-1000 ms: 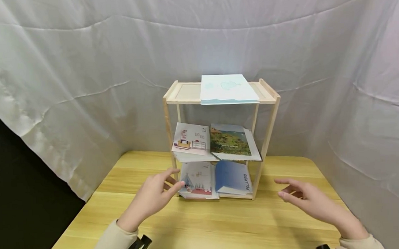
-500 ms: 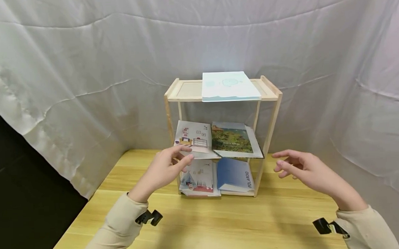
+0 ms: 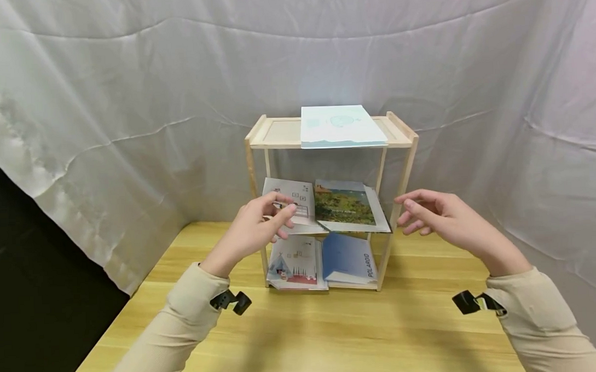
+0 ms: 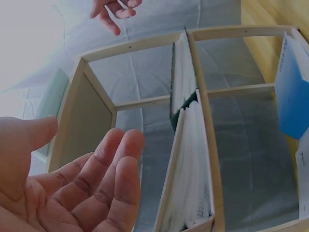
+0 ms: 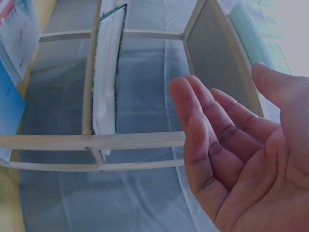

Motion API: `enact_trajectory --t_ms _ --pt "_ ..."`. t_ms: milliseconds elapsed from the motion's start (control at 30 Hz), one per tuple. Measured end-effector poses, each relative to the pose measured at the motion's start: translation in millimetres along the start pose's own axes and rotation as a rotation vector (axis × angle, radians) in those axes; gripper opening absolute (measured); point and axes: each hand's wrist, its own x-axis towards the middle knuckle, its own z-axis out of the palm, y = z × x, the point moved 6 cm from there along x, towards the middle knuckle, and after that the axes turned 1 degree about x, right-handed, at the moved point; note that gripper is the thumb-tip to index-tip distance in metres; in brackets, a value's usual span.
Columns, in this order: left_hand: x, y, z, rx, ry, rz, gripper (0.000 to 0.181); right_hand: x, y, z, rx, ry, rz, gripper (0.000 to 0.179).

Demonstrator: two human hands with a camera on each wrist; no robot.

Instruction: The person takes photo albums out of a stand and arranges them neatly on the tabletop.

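In the head view my left hand (image 3: 252, 226) hovers before the left side of a small wooden shelf (image 3: 282, 133), its fingers loosely bent around nothing. It overlaps a pale illustrated book (image 3: 304, 216) on the middle shelf. My right hand (image 3: 439, 216) is raised beside the right post, fingers relaxed and holding nothing. A book with a green landscape cover (image 3: 345, 206) lies to the right on the middle shelf. Below are another illustrated book (image 3: 296, 262) and a blue POLAROID book (image 3: 350, 258). A white book (image 3: 342, 127) lies on top, its front edge at the shelf's front rail.
The shelf stands on a yellow wood-grain table (image 3: 332, 332). Grey cloth (image 3: 215, 79) hangs behind and at the sides, with a black area (image 3: 40, 277) at the left. Black wrist cameras sit at both cuffs.
Both hands have risen from low over the table toward the middle shelf's height. The right hand has also moved left, nearer the shelf's right post. The books stay where they were.
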Motion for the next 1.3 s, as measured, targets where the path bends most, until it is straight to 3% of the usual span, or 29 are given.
enact_trajectory --t_ms 233,567,933,1300 --pt "9.4 8.8 -4.5 -0.038 0.003 -0.001 0.036 14.9 -9.6 -8.5 0.065 -0.015 -0.011 0.042" --pt "21.9 18.4 -10.6 -0.174 0.003 -0.018 0.039 32.1 -25.1 -17.0 0.057 0.026 0.014 0.048" --pt "38.4 34.8 -14.6 -0.253 0.032 -0.016 0.043 44.1 -36.2 -28.1 0.085 0.021 0.014 0.055" --pt "48.0 44.3 -19.9 -0.253 0.04 -0.039 0.049 61.7 -45.7 -29.8 0.099 0.041 0.055 0.067"
